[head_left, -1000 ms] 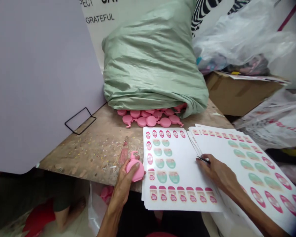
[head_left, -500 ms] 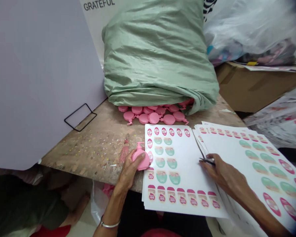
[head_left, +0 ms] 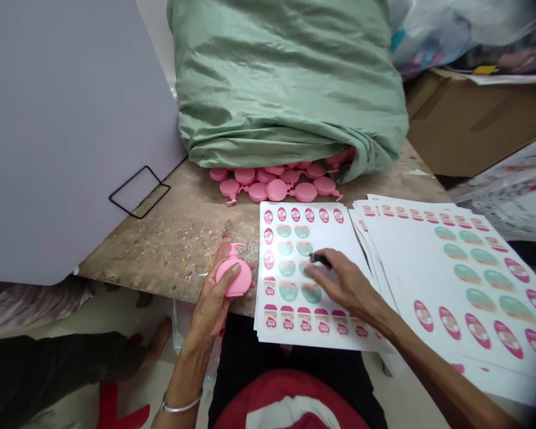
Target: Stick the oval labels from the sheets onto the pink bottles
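Observation:
My left hand (head_left: 213,298) is closed round a small pink pump bottle (head_left: 236,275), thumb across its round flat face, pump at the top. It is just left of a sheet of stickers (head_left: 335,229) lying on the table. Over that sheet's middle, my right hand (head_left: 339,277) grips a slim black tool that looks like tweezers (head_left: 321,260). The tool's tip is close to the green-topped stickers in the second column; whether it touches one I cannot tell. Pink oval and label-shaped stickers line the sheet's edges.
Several pink bottles (head_left: 277,190) spill from a green cloth sack (head_left: 286,89) at the back. More sticker sheets (head_left: 411,262) lie stacked on the right. A black wire frame (head_left: 139,192) sits by the grey panel (head_left: 71,131). Another person's dark-clothed leg (head_left: 62,363) is at lower left.
My right hand has moved left with the tweezers, from the sheet's right edge to over its stickers. The left hand has shifted slightly left with the bottle. The view has tilted down.

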